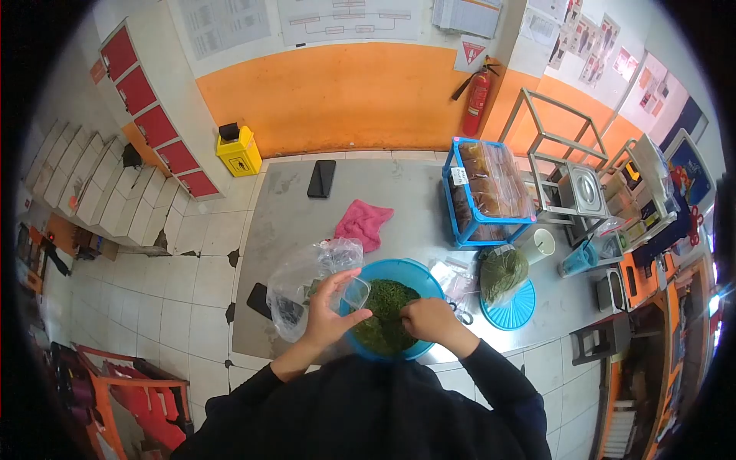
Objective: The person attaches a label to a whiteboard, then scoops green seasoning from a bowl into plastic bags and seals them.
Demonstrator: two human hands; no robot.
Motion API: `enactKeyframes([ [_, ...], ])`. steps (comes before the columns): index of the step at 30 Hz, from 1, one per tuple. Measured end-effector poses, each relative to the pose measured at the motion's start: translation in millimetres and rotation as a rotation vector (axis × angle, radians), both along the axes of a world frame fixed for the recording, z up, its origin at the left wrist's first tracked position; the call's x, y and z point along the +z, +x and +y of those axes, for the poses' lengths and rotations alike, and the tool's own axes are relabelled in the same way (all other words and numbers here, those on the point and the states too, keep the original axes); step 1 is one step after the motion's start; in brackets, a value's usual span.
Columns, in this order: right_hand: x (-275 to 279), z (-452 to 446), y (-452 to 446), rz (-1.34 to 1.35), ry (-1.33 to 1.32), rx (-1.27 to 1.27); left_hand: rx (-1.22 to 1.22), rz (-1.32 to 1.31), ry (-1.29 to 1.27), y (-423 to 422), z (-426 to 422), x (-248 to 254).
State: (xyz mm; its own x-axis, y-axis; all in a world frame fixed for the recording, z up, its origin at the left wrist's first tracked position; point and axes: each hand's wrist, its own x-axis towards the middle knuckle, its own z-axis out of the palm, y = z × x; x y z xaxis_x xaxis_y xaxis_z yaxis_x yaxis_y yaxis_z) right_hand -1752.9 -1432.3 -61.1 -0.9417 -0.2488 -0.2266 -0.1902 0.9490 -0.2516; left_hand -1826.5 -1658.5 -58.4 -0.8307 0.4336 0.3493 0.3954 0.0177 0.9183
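Note:
My left hand grips a small clear plastic cup between thumb and fingers, over the left side of a blue bowl. Inside the bowl lies a mass of finely chopped green leaves. My right hand is closed over the bowl's right side, knuckles at the greens; whatever its fingers hold is hidden. Left of the bowl lies a clear plastic bag with something dark in it. Scissors rest to the right of the bowl, beside small clear packets.
On the metal table are a pink cloth, a phone and another dark phone-like object. At right stand a blue crate of filled bags, a bag of green leaves on a blue lid, and a white cup.

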Motion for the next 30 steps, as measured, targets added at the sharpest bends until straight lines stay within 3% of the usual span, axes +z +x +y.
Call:
enactKeyframes([
  [5, 27, 12, 20, 0.227, -0.186, -0.162, 0.079, 0.007, 0.026, 2, 1, 4],
  [7, 50, 15, 29, 0.39, -0.165, -0.267, 0.094, 0.147, -0.263, 2, 2, 5],
  [8, 63, 14, 33, 0.388, -0.164, -0.266, 0.094, 0.145, -0.263, 3, 3, 3],
  [10, 86, 12, 39, 0.462, -0.086, -0.356, 0.097, 0.232, -0.447, 4, 8, -3],
  [13, 94, 5, 45, 0.533, 0.008, -0.315, 0.108, 0.329, -0.482, 5, 17, -9],
  [17, 94, -8, 51, 0.668, 0.162, -0.251, 0.095, 0.269, -0.458, 6, 25, -3],
  [24, 99, -12, 53, 0.745, 0.259, -0.294, 0.085, 0.28, -0.429, 5, 25, -5],
  [28, 88, 1, 43, 0.573, 0.29, -0.345, 0.175, 0.386, -0.43, 10, 23, -6],
  [30, 78, -9, 31, 0.702, -0.098, -0.193, 0.239, 0.451, -0.435, 15, 25, -6],
])
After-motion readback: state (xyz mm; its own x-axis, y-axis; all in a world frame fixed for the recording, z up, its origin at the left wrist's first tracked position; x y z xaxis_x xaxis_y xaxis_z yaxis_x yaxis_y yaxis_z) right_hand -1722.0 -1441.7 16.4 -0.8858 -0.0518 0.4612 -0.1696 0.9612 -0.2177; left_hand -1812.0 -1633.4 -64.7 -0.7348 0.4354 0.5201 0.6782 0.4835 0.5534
